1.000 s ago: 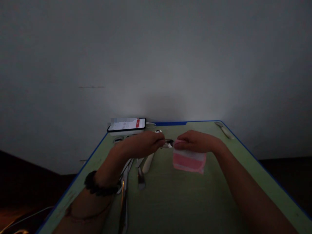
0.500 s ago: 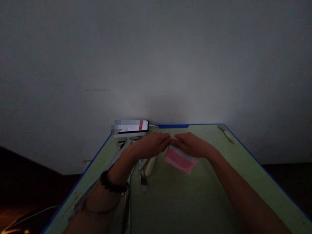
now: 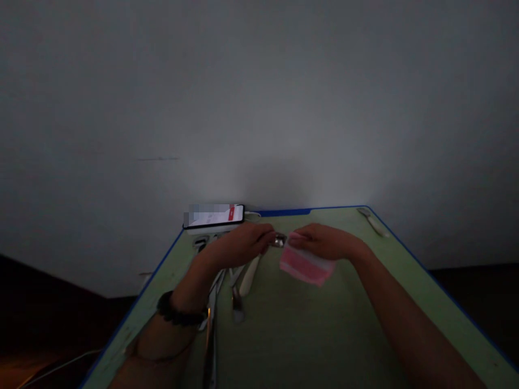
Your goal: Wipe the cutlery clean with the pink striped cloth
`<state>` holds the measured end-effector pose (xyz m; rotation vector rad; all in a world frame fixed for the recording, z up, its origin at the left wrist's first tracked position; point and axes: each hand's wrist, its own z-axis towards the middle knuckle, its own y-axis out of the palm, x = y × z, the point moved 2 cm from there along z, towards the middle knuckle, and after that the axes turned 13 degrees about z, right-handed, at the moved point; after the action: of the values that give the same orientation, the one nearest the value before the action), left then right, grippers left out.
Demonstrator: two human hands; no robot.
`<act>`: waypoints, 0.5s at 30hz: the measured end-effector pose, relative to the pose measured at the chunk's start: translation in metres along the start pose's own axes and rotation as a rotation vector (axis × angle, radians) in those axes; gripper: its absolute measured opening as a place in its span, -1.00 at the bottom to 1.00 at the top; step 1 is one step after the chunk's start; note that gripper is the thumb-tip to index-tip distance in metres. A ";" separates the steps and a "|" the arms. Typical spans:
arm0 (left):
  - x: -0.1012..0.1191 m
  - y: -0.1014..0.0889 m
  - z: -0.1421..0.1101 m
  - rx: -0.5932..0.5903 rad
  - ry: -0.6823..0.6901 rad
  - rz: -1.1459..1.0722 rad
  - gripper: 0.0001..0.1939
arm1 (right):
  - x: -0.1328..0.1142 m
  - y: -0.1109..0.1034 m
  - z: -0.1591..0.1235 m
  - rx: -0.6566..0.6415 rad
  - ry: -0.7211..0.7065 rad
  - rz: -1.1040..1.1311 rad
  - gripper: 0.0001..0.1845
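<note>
My left hand (image 3: 239, 246) is closed round a small shiny metal utensil (image 3: 279, 240), whose end shows between my two hands. My right hand (image 3: 324, 241) is closed on a pink and white cloth (image 3: 305, 266), which hangs below it and touches the end of the utensil. Both hands are held just above the far middle of the green table (image 3: 308, 329). A dark bracelet sits on my left wrist.
Several metal utensils (image 3: 237, 302) and a white-handled one (image 3: 249, 273) lie under my left arm. A lit phone (image 3: 213, 215) lies at the table's far left corner. Scissors' handles (image 3: 200, 243) lie near it. Another utensil (image 3: 372, 220) lies at the far right corner. A wall rises behind.
My hands drew together half a second ago and have parted slightly, so the shiny utensil's end shows again. The cloth has shifted a little with my right hand.
</note>
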<state>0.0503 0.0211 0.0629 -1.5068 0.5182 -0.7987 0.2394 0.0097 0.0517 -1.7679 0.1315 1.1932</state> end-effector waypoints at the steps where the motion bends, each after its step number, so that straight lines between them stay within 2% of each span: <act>1: 0.002 0.000 0.000 -0.002 0.011 0.011 -0.67 | 0.000 0.001 0.001 0.021 -0.011 0.012 -0.65; 5: 0.002 -0.005 -0.002 -0.001 0.013 0.033 -0.68 | 0.000 0.002 0.005 0.219 0.075 0.036 -0.58; 7: -0.001 -0.009 -0.004 0.014 -0.027 0.019 -0.64 | -0.001 0.002 0.005 0.263 0.110 0.033 -0.53; 12: -0.004 -0.012 -0.005 0.046 -0.060 0.011 -0.63 | -0.009 0.000 0.002 0.166 -0.012 -0.099 -0.58; 15: -0.004 -0.011 -0.003 0.059 -0.056 0.053 -0.63 | -0.015 -0.002 -0.001 0.134 -0.100 -0.083 -0.62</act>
<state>0.0438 0.0229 0.0727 -1.4511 0.4869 -0.7234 0.2329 0.0040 0.0644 -1.5796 0.0765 1.1823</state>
